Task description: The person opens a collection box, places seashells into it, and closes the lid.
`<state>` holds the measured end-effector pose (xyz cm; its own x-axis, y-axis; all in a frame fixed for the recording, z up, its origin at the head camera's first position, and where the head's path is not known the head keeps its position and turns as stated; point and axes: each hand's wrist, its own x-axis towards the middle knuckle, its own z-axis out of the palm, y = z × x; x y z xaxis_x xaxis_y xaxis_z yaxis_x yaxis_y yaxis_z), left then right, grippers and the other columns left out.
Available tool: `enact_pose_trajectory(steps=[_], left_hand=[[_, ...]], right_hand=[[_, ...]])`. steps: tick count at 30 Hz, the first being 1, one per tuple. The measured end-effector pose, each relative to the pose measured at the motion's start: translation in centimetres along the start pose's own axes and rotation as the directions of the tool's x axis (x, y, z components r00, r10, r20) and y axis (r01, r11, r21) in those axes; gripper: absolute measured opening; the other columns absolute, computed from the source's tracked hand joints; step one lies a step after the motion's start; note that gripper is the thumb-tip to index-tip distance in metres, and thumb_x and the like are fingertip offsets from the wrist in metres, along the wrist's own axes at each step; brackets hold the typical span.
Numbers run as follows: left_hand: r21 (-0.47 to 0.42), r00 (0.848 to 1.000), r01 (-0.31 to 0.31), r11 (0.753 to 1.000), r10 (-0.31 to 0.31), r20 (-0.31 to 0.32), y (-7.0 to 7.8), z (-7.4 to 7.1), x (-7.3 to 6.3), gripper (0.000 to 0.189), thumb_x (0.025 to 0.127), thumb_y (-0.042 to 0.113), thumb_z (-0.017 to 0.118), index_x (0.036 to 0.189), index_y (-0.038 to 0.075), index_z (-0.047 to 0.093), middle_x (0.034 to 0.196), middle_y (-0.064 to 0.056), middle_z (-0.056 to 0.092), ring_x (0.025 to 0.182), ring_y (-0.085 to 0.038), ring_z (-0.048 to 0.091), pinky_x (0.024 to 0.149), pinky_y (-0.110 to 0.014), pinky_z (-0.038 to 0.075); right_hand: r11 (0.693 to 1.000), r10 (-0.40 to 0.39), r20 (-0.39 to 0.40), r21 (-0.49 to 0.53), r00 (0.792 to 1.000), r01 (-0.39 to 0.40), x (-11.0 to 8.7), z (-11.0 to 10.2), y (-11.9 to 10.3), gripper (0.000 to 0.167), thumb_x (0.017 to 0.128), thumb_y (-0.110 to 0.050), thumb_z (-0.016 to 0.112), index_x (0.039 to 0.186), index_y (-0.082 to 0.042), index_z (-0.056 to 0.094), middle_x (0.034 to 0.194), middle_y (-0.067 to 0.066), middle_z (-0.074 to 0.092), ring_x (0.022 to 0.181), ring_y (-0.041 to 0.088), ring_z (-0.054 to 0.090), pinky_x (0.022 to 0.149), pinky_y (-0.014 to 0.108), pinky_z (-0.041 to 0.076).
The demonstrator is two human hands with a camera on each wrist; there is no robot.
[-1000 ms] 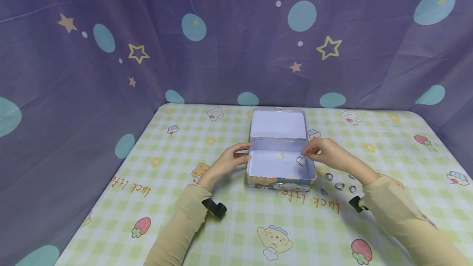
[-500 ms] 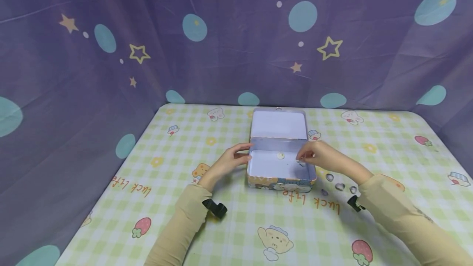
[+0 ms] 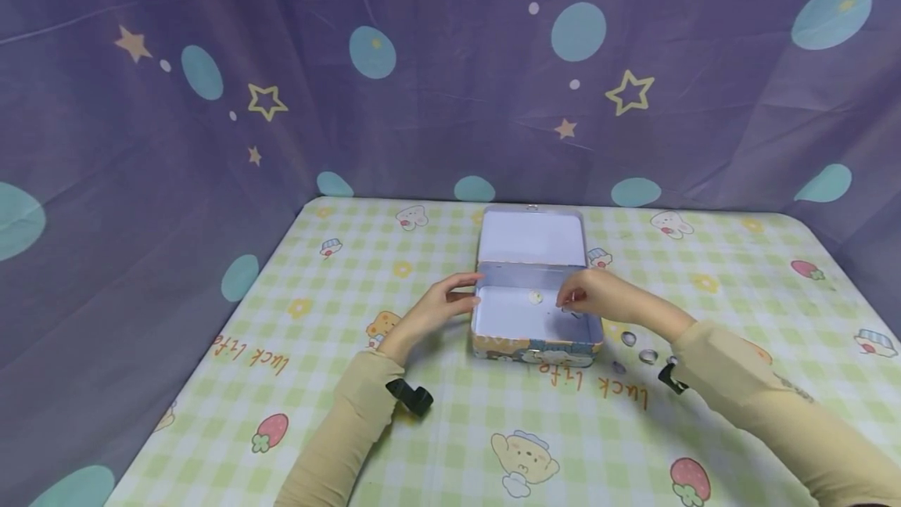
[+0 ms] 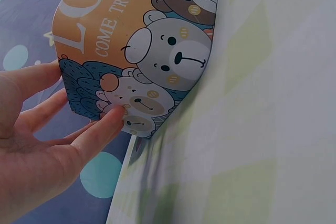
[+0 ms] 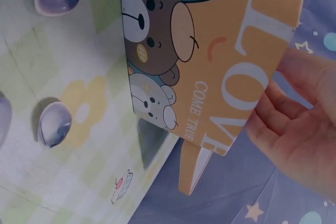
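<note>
Tin (image 3: pixel 538 350) near worktop's (image 3: pixel 394 452) far edge. Left hand (image 3: pixel 435 308): fingers spread, touching tin. Right hand (image 3: pixel 600 293): fingers bunched over tin; pinch unclear. Glassy pieces (image 3: pixel 648 357) toward right edge.

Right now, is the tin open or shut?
Open: the head view shows the tin with its lid tipped back at the far side, exposing the pale interior.

The person wears long, pale-yellow sleeves (image 3: pixel 345 421) and a black fitting (image 3: pixel 420 401) at each wrist.
</note>
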<state>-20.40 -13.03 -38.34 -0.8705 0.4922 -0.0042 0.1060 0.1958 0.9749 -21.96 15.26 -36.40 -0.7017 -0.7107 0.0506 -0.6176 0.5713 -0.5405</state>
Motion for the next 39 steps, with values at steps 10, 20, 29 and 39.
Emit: enact_pose_trajectory(steps=[10, 20, 29, 39], left_hand=[[-0.002, 1.0, 0.01, 1.0, -0.01, -0.001, -1.0, -0.2, 0.5, 0.046, 0.087, 0.001, 0.052, 0.13, -0.006, 0.036, 0.134, -0.026, 0.033, 0.117, -0.043, 0.038, 0.092, -0.036, 0.045], [0.032, 1.0, -0.006, 0.999, 0.007, -0.025, -2.7, -0.4, 1.1, 0.046, 0.087, 0.007, 0.055, 0.13, -0.001, 0.04, 0.133, -0.02, 0.038, 0.115, -0.038, 0.043, 0.09, -0.033, 0.046], [0.035, 0.999, -0.011, 0.999, 0.012, -0.035, -2.7, -0.4, 1.0, 0.044, 0.087, 0.006, 0.054, 0.129, -0.001, 0.041, 0.132, -0.02, 0.039, 0.113, -0.036, 0.046, 0.088, -0.032, 0.047], [0.034, 0.999, -0.008, 0.999, 0.01, -0.038, -2.9, -0.4, 1.2, 0.045, 0.087, 0.006, 0.055, 0.129, 0.0, 0.042, 0.132, -0.02, 0.039, 0.113, -0.036, 0.046, 0.088, -0.032, 0.047]], right_hand=[[1.0, -0.015, 0.015, 0.004, 1.0, 0.015, 0.1, -0.2, 0.0, 0.011, 0.077, 0.005, 0.06, 0.085, 0.001, 0.066, 0.08, 0.009, 0.064, 0.069, 0.01, 0.057, 0.059, 0.021, 0.05], [0.999, 0.0, -0.103, -0.035, 0.995, -0.004, -1.7, -1.5, -1.0, 0.015, 0.077, 0.002, 0.062, 0.09, -0.004, 0.066, 0.086, 0.006, 0.064, 0.075, 0.014, 0.058, 0.066, 0.03, 0.052], [0.998, -0.015, -0.25, -0.067, 0.968, -0.002, -4.3, -2.3, -0.6, 0.016, 0.077, 0.001, 0.064, 0.089, -0.01, 0.067, 0.085, -0.001, 0.064, 0.073, 0.005, 0.054, 0.067, 0.03, 0.051], [0.995, 0.067, -0.264, -0.05, 0.962, -0.083, -6.6, -2.4, 0.2, 0.014, 0.079, -0.004, 0.063, 0.092, -0.008, 0.065, 0.089, 0.0, 0.064, 0.074, 0.004, 0.055, 0.068, 0.032, 0.051]])
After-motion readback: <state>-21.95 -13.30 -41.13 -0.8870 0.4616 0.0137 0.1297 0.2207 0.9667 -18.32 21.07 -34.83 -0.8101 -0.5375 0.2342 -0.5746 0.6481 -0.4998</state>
